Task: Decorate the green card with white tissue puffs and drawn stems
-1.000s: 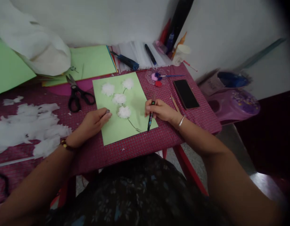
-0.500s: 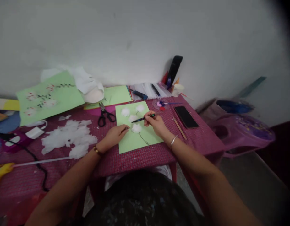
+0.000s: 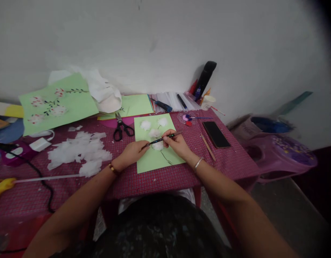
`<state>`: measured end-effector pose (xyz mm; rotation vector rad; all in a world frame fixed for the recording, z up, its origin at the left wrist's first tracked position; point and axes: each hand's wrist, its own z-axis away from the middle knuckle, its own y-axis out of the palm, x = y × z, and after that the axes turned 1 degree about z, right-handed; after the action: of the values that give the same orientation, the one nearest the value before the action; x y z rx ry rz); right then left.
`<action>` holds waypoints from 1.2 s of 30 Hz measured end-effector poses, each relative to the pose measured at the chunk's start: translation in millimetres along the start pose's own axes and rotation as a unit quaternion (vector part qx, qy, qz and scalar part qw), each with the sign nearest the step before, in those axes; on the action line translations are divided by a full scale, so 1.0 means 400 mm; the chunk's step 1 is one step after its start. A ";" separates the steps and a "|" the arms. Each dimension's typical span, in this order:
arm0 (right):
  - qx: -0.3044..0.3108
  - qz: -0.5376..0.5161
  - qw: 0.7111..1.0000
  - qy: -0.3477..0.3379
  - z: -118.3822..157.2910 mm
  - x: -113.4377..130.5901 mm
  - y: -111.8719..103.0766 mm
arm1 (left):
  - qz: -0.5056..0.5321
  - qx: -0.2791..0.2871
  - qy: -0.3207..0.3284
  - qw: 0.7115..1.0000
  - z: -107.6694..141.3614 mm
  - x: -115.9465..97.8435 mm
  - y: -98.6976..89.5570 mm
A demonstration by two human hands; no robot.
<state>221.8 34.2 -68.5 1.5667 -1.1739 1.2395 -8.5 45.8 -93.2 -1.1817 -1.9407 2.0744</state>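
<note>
My right hand [image 3: 176, 144] pinches a thin black brush or pen [image 3: 161, 139] over a green sheet [image 3: 146, 163], its tip pointing left. The fingertips of my left hand [image 3: 135, 152] are closed at that tip, over the sheet's left part; whether they grip it or only touch it is hard to see. White fluffy blossoms [image 3: 145, 125] sit on the sheet, with a dark stem line below the lowest one, which is partly hidden by the brush and my right hand.
Black scissors [image 3: 122, 129] lie left of the sheet, beside white tissue pieces [image 3: 81, 150]. A phone [image 3: 216, 134] and a wooden stick [image 3: 208, 147] lie right. A yellow glue gun [image 3: 2, 188], a decorated green sheet [image 3: 57, 104] and a paint palette [image 3: 187, 118] are also there.
The brush tip has moved left and down to my left fingertips. My left hand has come slightly towards it, and the view has shifted a little.
</note>
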 end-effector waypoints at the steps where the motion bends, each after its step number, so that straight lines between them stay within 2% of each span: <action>1: 0.001 0.000 1.000 0.001 0.000 -0.001 0.001 | 0.012 -0.006 -0.004 1.000 0.000 0.000 0.002; 6: -0.002 -0.034 0.999 0.011 -0.001 -0.011 -0.006 | 0.153 -0.073 -0.035 0.985 0.001 -0.012 0.005; 9: -0.025 -0.060 0.998 0.020 -0.003 -0.017 -0.012 | 0.173 -0.086 -0.023 0.981 0.004 -0.029 -0.007; 14: -0.015 -0.070 0.997 0.029 -0.002 -0.021 -0.010 | 0.120 -0.042 0.000 0.992 0.012 -0.043 -0.013; 19: -0.015 -0.074 0.996 0.038 -0.002 -0.024 -0.006 | 0.094 -0.032 -0.010 0.995 0.013 -0.046 -0.001; 23: -0.037 -0.062 0.997 0.021 -0.004 -0.023 -0.006 | 0.052 -0.040 -0.059 0.996 0.013 -0.046 -0.016; 27: -0.079 -0.053 0.995 0.004 -0.007 -0.022 -0.011 | -0.043 0.020 -0.110 0.993 0.022 -0.036 -0.050; 31: -0.066 -0.033 0.997 0.004 -0.009 -0.023 -0.014 | -0.057 0.042 -0.125 0.990 0.028 -0.028 -0.066; 33: -0.053 -0.036 0.998 0.004 -0.007 -0.024 -0.013 | -0.053 0.037 -0.114 0.991 0.027 -0.025 -0.065; 36: -0.037 -0.051 0.998 0.011 -0.002 -0.024 -0.014 | -0.039 0.028 -0.048 0.998 0.023 -0.017 -0.059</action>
<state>226.1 37.9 -77.9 1.5357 -1.0999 1.1308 -19.4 39.5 -70.1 -0.9957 -1.9212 2.1678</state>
